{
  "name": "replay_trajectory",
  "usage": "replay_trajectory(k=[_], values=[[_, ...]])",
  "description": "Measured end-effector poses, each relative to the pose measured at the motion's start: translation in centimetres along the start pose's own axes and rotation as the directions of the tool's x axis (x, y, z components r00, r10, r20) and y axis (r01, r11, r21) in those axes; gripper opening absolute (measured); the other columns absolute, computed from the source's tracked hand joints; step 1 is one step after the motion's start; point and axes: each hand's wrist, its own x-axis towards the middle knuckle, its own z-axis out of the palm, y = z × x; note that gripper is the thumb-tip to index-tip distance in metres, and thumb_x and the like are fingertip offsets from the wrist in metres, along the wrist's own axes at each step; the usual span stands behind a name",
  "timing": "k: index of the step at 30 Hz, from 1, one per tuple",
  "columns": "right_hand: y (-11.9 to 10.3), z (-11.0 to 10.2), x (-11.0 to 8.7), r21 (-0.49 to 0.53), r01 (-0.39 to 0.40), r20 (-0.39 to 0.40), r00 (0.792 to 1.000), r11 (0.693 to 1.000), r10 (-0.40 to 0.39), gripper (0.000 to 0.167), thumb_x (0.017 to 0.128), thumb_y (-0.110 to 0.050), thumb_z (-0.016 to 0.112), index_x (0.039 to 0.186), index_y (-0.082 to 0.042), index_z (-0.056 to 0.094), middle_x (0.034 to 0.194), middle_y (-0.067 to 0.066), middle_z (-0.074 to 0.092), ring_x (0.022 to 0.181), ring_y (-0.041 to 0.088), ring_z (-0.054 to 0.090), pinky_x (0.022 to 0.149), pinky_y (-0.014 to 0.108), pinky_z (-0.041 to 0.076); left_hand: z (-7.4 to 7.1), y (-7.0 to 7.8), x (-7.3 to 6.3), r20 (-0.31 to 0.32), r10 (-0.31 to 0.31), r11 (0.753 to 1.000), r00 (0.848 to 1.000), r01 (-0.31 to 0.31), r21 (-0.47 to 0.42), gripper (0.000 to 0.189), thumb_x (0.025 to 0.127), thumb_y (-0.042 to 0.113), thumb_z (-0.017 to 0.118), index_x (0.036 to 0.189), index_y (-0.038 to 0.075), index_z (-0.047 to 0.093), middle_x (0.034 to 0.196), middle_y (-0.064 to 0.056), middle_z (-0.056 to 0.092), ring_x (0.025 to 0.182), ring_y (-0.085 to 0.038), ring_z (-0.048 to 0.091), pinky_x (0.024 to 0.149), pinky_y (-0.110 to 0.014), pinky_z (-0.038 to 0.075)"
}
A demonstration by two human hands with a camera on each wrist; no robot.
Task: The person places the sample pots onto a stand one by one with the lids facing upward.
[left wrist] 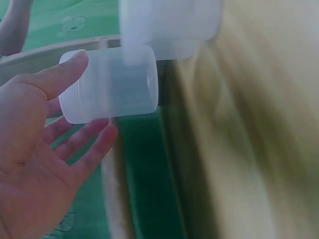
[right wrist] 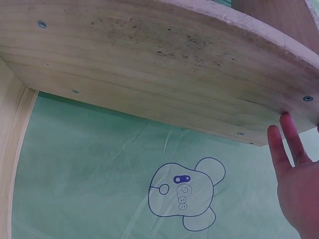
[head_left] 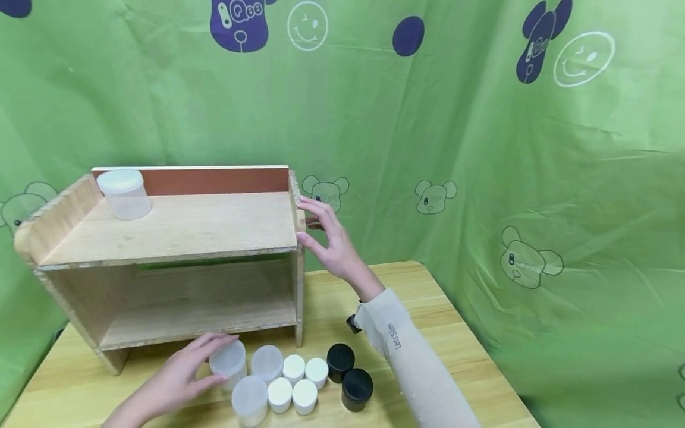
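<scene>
At the front of the table, my left hand [head_left: 182,371] grips a translucent plastic jar [head_left: 229,361] near its lid. In the left wrist view the thumb lies along the lid side of that jar [left wrist: 117,87], with the other fingers on its opposite side. A second translucent jar [left wrist: 172,20] shows close beside it. My right hand [head_left: 336,249] rests with spread fingers against the right side of a wooden two-tier shelf [head_left: 214,223]. In the right wrist view its fingertips touch the outer side panel [right wrist: 164,64].
A lidded translucent jar [head_left: 125,196] stands at the left of the upper tier. Right of the gripped jar are two translucent jars [head_left: 250,401], several small white jars [head_left: 305,395] and two black jars [head_left: 357,389]. Green printed cloth [head_left: 374,119] hangs behind the wooden table [head_left: 455,351].
</scene>
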Motion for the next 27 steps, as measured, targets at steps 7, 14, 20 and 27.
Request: replay_trajectory(k=[7,14,20,27], values=[[0.0,-0.1,0.1,0.002,0.000,0.000,1.000,1.000,0.000,0.056,0.102,-0.029,0.061,0.154,-0.018,0.042,0.165,0.003,0.035,0.120,0.031,0.062,0.110,0.047,0.050,-2.3,1.1,1.0,-0.061,0.065,0.998,0.996,-0.063,0.028,0.071,0.082,0.025,0.088,0.146,0.023,0.058,0.139,0.004,0.063,0.114,-0.016,0.067,0.088,-0.039,0.061],[-0.1,0.2,0.3,0.002,0.005,0.003,1.000,1.000,-0.005,0.056,0.103,-0.026,0.061,0.155,-0.018,0.042,0.165,0.002,0.035,0.120,0.030,0.062,0.110,0.044,0.050,-4.8,2.1,1.6,-0.107,0.092,0.994,0.990,-0.085,0.073,0.077,0.080,0.022,0.089,0.149,0.024,0.056,0.140,0.009,0.059,0.116,-0.011,0.064,0.089,-0.034,0.060],[0.0,0.2,0.4,-0.008,0.002,0.000,1.000,1.000,-0.002,0.058,0.104,-0.041,0.057,0.154,-0.018,0.042,0.165,0.001,0.035,0.120,0.028,0.062,0.111,0.039,0.050,-6.8,3.0,2.3,-0.132,0.117,0.992,0.984,-0.109,0.066,0.081,0.079,0.017,0.090,0.151,0.025,0.053,0.144,0.009,0.056,0.123,-0.005,0.058,0.098,-0.008,0.045],[0.0,0.2,0.1,0.011,-0.008,-0.001,1.000,1.000,0.008,0.057,0.103,-0.036,0.059,0.154,-0.017,0.042,0.165,0.002,0.035,0.120,0.030,0.062,0.110,0.047,0.050,-9.3,3.8,3.2,-0.173,0.141,0.988,0.975,-0.129,0.081,0.082,0.078,0.012,0.090,0.151,0.020,0.054,0.144,0.005,0.056,0.123,-0.001,0.055,0.096,-0.005,0.041]])
